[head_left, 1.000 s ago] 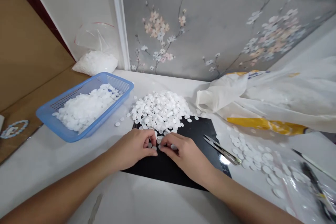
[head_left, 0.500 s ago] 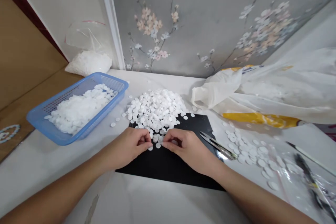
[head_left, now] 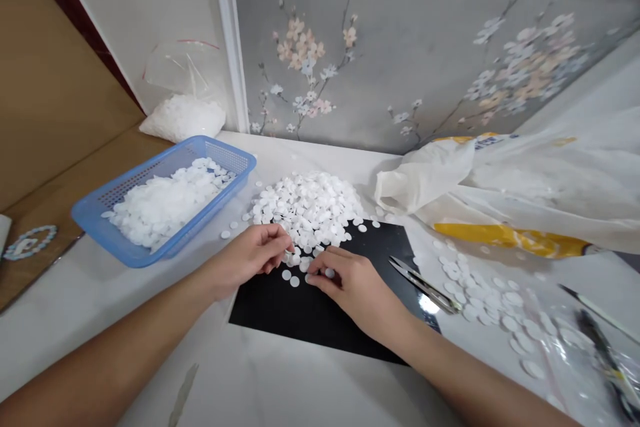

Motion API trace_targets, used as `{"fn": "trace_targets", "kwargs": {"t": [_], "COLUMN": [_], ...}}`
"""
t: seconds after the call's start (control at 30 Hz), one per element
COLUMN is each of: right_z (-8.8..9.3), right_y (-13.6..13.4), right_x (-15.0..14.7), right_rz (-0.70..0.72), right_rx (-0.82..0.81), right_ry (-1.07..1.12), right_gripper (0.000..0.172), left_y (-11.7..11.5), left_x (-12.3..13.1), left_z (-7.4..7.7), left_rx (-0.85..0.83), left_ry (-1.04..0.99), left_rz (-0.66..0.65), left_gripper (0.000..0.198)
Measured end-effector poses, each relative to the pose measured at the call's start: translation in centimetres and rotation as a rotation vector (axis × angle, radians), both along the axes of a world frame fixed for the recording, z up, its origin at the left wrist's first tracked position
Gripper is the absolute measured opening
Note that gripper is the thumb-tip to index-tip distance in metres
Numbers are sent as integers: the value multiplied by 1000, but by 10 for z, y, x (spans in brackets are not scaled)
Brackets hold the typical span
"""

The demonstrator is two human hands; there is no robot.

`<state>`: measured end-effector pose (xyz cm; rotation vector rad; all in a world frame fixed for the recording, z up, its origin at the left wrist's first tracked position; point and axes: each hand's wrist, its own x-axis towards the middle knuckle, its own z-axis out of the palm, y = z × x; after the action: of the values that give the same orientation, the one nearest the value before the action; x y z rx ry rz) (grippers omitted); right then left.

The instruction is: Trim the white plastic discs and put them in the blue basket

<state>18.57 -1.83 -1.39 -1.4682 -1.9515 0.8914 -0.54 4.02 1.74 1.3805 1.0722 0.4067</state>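
Observation:
A heap of small round white discs (head_left: 313,203) lies on the table and spills over the back of a black mat (head_left: 300,317). My left hand (head_left: 257,253) is beside the heap's front left, fingers curled in a pinch, with what looks like the edge of a white disc at the tips. My right hand (head_left: 345,273) is low over the mat, thumb and forefinger closed on the edge of another white disc. Between the hands, a few loose discs (head_left: 294,281) lie flat on the black surface.
On the left stands a blue basket (head_left: 200,230) of white pieces, a clear bag (head_left: 185,117) behind it. Thread snips (head_left: 425,285) lie at the mat's right edge. Farther right are scattered discs (head_left: 480,297), a crumpled white bag (head_left: 500,190) and a black-handled tool (head_left: 600,347).
My left hand has turned and drawn up and back from the mat, fingers more curled. My right hand stays near the same discs. The whole view has shifted slightly.

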Motion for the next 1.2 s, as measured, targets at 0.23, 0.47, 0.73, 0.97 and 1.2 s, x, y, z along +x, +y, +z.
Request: {"fn": "trace_targets", "kwargs": {"t": [0.23, 0.47, 0.73, 0.97, 1.2], "right_z": [2, 12, 7, 8, 10], "right_y": [-3, 2, 4, -3, -9], "right_x": [-1, 12, 17, 14, -3], "right_rz": [64, -181, -161, -142, 58], "right_rx": [4, -373, -184, -76, -131], "right_ry": [4, 722, 273, 47, 147], "right_gripper": [13, 10, 13, 24, 22], "left_y": [-12, -19, -26, -26, -29], "left_x": [0, 4, 10, 12, 13], "left_z": [-7, -2, -2, -8, -8], "left_rx": [363, 421, 12, -106, 4], "left_ry": [344, 438, 41, -27, -42], "left_rz": [-246, -306, -169, -128, -180], "left_gripper": [7, 6, 8, 21, 18]}}
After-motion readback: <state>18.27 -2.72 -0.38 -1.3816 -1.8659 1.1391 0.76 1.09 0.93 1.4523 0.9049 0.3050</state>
